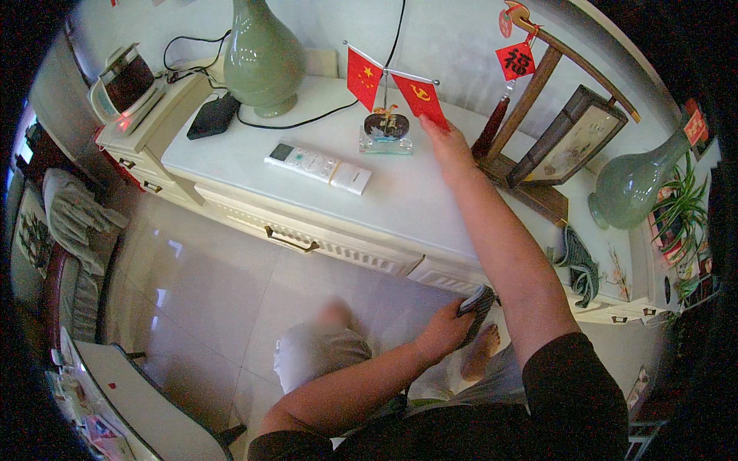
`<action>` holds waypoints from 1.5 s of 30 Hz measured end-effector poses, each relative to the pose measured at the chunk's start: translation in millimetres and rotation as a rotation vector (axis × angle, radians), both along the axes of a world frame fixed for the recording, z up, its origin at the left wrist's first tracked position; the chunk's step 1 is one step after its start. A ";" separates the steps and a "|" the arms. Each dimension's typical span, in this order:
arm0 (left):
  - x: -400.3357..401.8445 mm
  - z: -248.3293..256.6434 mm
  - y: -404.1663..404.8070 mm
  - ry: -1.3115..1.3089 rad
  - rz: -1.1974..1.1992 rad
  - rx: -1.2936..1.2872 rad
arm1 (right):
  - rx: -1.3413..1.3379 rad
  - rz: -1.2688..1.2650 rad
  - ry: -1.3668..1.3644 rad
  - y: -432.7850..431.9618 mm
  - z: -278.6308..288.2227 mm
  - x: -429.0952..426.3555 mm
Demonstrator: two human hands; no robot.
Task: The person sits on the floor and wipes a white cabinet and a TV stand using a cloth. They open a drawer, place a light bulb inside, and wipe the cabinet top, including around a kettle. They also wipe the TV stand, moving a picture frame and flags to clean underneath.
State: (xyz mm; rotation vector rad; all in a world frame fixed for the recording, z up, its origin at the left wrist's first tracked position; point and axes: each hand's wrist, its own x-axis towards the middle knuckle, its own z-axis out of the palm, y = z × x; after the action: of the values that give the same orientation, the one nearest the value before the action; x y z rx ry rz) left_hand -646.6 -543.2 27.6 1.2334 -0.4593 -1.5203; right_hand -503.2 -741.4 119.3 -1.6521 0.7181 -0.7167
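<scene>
My right hand (pixel 451 147) reaches over the white cabinet top and pinches the lower corner of a small red flag (pixel 416 93) with a yellow emblem. A second red flag (pixel 363 78) with yellow stars hangs from the other end of the same metal crossbar. Their pole rises from a clear stand (pixel 385 145) with a dark ornament at its middle. Lower down, in front of the cabinet, my left hand (pixel 448 329) grips a dark grey cloth (pixel 479 311). A white remote control (pixel 318 167) lies left of the flag stand.
A tall green vase (pixel 262 60) and a black box (pixel 213 116) with a cable stand at the left. To the right are a wooden stand with a hanging framed panel (pixel 571 138), another green vase (pixel 631 178) and a striped cloth (pixel 578 265). A person (pixel 317 351) is low beside me.
</scene>
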 end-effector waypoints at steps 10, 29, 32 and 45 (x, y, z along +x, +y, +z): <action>2.3 10.4 -1.7 -0.031 0.016 -0.016 | -0.120 0.089 -0.179 2.8 5.0 -7.9; 8.3 20.4 2.8 -0.008 0.030 0.029 | -1.409 -0.247 -0.201 19.5 47.1 -26.4; 8.2 18.8 1.6 0.021 0.006 0.028 | -1.365 -0.290 -0.153 17.1 43.8 -26.6; 7.4 22.8 3.6 0.012 0.030 0.034 | -1.250 -0.253 -0.107 2.1 31.8 -20.1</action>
State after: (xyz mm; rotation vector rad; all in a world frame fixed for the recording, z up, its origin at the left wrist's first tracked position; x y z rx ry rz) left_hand -639.2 -539.6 50.4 1.2520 -0.4071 -1.5147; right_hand -523.3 -739.3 151.1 -2.6074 0.3772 -1.6241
